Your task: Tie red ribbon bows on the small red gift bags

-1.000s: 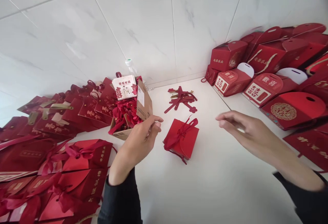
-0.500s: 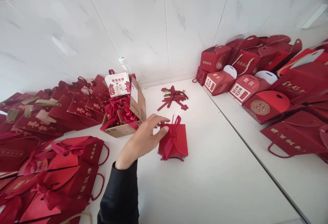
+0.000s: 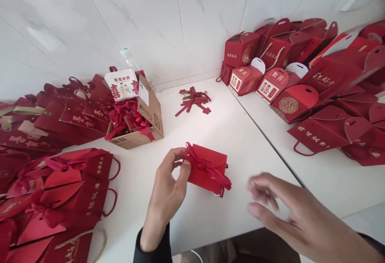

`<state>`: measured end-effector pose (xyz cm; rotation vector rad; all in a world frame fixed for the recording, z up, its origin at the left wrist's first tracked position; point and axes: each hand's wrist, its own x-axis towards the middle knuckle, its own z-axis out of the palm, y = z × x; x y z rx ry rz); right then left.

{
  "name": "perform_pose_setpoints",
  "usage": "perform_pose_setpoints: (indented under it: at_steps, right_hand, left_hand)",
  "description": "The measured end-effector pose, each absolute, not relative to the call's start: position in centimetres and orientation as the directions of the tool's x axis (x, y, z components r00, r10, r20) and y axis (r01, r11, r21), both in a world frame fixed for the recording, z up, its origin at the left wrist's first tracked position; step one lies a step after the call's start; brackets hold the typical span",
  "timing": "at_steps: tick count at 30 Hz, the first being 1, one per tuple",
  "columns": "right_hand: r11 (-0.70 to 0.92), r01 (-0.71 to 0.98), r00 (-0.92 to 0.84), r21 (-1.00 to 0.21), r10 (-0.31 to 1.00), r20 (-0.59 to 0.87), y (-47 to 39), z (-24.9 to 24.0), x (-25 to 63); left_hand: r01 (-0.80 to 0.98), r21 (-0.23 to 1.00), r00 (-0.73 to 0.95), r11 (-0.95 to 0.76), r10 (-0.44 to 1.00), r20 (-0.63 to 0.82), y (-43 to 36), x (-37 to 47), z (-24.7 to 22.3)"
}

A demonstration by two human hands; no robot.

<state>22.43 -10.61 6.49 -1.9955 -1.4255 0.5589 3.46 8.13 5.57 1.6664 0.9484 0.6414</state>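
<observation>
A small red gift box (image 3: 207, 166) with a dark red ribbon bow (image 3: 215, 171) lies slightly turned on the white table. My left hand (image 3: 171, 186) grips its left edge, thumb on the near side and fingers curled behind. To the right of the box, my right hand (image 3: 279, 206) hovers apart from it, blurred, with the thumb and fingers parted and nothing between them. Behind the box lies a loose pile of dark red straps (image 3: 194, 101) with some gold pieces.
An open cardboard box (image 3: 150, 112) of red ribbons and printed cards (image 3: 122, 84) stands at the back left, a clear bottle behind it. Red gift boxes (image 3: 87, 190) crowd the left side. More red boxes (image 3: 296, 103) line the right, beyond a dark seam in the table.
My left hand has taken hold of the gift box's left edge, and the box has turned so its bow now slants rightward. My right hand has come into view. The camera view has shifted.
</observation>
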Motion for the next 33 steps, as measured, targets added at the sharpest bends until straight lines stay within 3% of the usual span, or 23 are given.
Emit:
perform_pose_setpoints:
  at_steps: [4, 8, 13, 20, 28, 30, 33]
  right_hand:
    - [-0.136, 0.596, 0.223, -0.792, 0.975, 0.001, -5.8, 7.9, 21.4]
    - [-0.181, 0.5, 0.241, -0.847, 0.968, -0.065, -5.6, 6.9, 21.1]
    - [-0.199, 0.469, 0.279, -0.86, 0.958, -0.07, -5.9, 6.8, 21.6]
    - [-0.254, 0.399, 0.337, -0.881, 0.934, -0.117, -6.5, 7.4, 22.4]
    - [-0.321, 0.354, 0.467, -0.878, 0.875, -0.131, -7.0, 6.4, 23.7]
    - [-0.317, 0.38, 0.496, -0.869, 0.863, -0.098, -7.2, 6.1, 23.8]
    - [-0.225, 0.553, 0.538, -0.802, 0.832, 0.138, -7.5, 6.0, 23.4]
  left_hand:
    - [0.247, 0.96, 0.484, -0.135, 0.875, -0.001, 6.6, 2.9, 5.1]
    - [0.249, 0.942, 0.49, -0.223, 0.869, 0.076, 4.9, 2.0, 4.8]
    - [0.168, 0.965, 0.437, -0.203, 0.893, 0.112, 4.0, 2.3, 4.4]
    - [0.207, 0.978, 0.197, 0.004, 0.979, -0.046, 3.3, 2.7, 4.7]
    - [0.186, 0.974, 0.096, 0.13, 0.984, -0.15, 1.8, 1.5, 5.0]
    - [0.119, 0.986, 0.121, 0.117, 0.984, -0.132, 2.0, 0.9, 4.8]
    - [0.03, 0.996, 0.137, 0.086, 0.987, -0.09, 2.7, 0.2, 4.9]
